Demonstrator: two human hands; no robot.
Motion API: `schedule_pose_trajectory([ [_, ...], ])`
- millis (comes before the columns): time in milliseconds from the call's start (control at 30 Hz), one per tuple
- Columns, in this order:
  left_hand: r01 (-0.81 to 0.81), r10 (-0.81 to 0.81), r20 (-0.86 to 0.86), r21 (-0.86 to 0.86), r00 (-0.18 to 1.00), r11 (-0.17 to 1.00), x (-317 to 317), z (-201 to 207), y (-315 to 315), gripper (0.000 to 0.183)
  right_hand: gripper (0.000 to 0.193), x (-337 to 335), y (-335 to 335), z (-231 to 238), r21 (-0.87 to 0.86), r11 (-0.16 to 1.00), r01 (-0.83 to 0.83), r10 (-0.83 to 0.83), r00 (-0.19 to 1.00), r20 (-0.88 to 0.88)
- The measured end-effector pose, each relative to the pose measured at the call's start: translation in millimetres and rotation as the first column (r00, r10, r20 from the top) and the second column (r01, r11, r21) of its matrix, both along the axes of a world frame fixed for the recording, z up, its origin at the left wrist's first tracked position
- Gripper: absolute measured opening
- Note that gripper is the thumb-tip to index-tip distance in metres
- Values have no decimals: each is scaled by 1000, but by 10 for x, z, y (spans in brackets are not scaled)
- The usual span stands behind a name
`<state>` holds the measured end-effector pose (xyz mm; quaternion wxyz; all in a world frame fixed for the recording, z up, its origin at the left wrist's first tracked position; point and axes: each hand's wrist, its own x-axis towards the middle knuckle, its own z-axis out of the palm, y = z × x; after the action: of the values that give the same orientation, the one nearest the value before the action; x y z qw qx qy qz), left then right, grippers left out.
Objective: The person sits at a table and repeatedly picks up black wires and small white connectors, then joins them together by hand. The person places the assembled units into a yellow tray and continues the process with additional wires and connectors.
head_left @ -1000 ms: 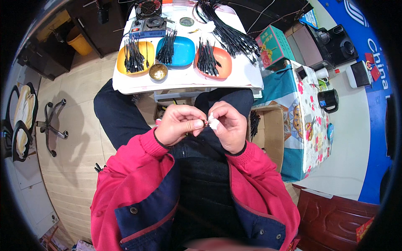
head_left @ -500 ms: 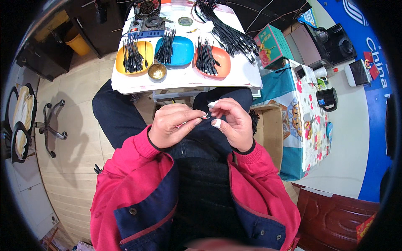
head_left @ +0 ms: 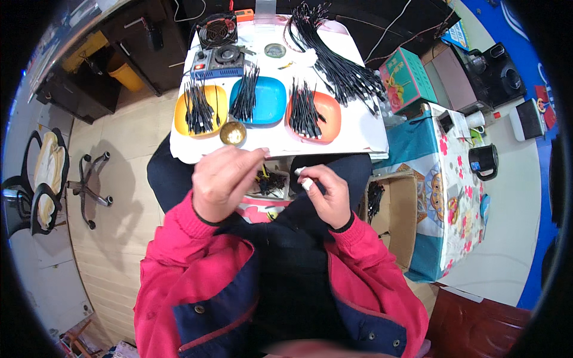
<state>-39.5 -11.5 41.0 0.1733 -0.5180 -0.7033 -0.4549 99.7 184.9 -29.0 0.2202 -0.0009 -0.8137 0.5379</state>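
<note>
The left hand point(head_left: 224, 184) is at the centre of the frame, a little to the left, just below the front edge of the white table point(head_left: 361, 134); its thumb and fingers are brought together, pointing to the upper right, and I cannot tell whether something is pinched between them. The right hand point(head_left: 331, 196) is lower and to the right of the middle, with white wrappings point(head_left: 307, 183) on the tips of its thumb and forefinger, which stand apart with a narrow gap. The black cables lie in the upper middle: one bunch point(head_left: 200, 112) in the yellow tray point(head_left: 181, 110), one in the blue tray point(head_left: 272, 102), one in the orange tray point(head_left: 332, 121), and a bigger bundle point(head_left: 343, 70) at the upper right of the tabletop. Near the left fingertips, a small brass-coloured bowl point(head_left: 225, 133) stands in front of the yellow and blue trays. Behind these trays there is a blue burner-like device point(head_left: 218, 73). At the right of the frame, a cardboard box point(head_left: 401, 224) stands beside the right knee.
</note>
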Motion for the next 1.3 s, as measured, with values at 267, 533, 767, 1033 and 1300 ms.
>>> schedule_pose_trajectory([
  [267, -34, 8, -81, -324, 997, 945, -1339, 204, 758, 11, 15, -259, 48, -612, -158, 975, -154, 189, 952, 240],
  [533, 96, -122, -10, -552, 993, 829, -1839, -226, 921, 13, 16, -298, 1, -1057, -192, 944, -266, 317, 891, 325],
  [767, -70, 90, 8, -550, 996, 833, -1089, -413, 118, 12, 16, -343, 17, -1354, -125, 969, -215, 248, 842, 479],
  [1033, -152, 135, -77, -659, 988, 737, -920, -840, 13, 10, 13, -364, -56, -1626, 33, 962, -270, 230, 872, 432],
  [1300, -189, 122, -147, -644, 982, 742, -942, -1003, 140, 4, 16, -346, -27, -1707, 101, 968, -231, 164, 882, 442],
])
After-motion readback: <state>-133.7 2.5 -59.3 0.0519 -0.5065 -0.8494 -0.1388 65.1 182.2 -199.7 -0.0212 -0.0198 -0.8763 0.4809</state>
